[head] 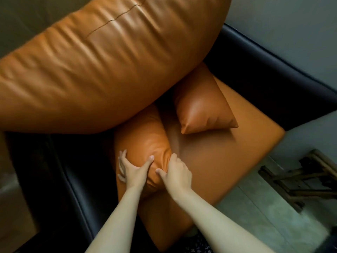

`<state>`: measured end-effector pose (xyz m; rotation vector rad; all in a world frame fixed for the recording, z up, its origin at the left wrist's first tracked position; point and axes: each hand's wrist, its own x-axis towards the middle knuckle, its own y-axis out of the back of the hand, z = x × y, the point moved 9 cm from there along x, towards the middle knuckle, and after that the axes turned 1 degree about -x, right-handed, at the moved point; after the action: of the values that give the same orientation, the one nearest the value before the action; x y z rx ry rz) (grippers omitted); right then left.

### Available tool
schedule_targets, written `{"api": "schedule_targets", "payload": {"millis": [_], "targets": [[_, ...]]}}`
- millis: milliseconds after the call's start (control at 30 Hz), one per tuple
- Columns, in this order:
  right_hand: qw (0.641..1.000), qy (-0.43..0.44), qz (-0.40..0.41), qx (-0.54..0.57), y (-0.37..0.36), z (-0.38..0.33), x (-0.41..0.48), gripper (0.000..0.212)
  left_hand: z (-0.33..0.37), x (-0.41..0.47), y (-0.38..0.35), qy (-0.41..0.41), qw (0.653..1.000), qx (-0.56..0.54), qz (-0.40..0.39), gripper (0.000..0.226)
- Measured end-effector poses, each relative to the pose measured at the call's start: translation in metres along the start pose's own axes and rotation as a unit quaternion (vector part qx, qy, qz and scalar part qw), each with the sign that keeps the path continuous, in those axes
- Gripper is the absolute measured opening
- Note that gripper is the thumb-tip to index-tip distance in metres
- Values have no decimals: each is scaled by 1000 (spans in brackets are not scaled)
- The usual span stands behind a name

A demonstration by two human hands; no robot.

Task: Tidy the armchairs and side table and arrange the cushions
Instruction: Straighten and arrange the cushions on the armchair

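Observation:
I look down into an armchair with a dark frame (259,75) and an orange leather seat (228,161). A small orange cushion (145,139) lies at the seat's left side. My left hand (133,170) grips its near end, thumb on top and fingers wrapped round the left side. My right hand (176,172) pinches the same cushion's near right corner. A second small orange cushion (202,105) leans further back on the seat. The large orange back cushion (102,66) bulges over both.
The chair's dark left arm (60,170) runs beside my left hand. On the grey floor (264,216) to the right stands a dark wooden side table (306,181). A grey wall (291,24) is behind the chair.

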<state>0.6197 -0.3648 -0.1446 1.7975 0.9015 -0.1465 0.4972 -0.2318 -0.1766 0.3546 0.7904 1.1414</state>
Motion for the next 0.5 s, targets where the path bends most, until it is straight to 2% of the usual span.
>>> {"api": "schedule_targets", "payload": {"millis": [267, 500], "targets": [[998, -51, 15, 18, -33, -1, -23, 59, -19, 6, 16, -27, 998, 16, -49, 100], [997, -77, 1, -16, -43, 21, -19, 69, -22, 0, 4, -32, 998, 45, -26, 104]]}}
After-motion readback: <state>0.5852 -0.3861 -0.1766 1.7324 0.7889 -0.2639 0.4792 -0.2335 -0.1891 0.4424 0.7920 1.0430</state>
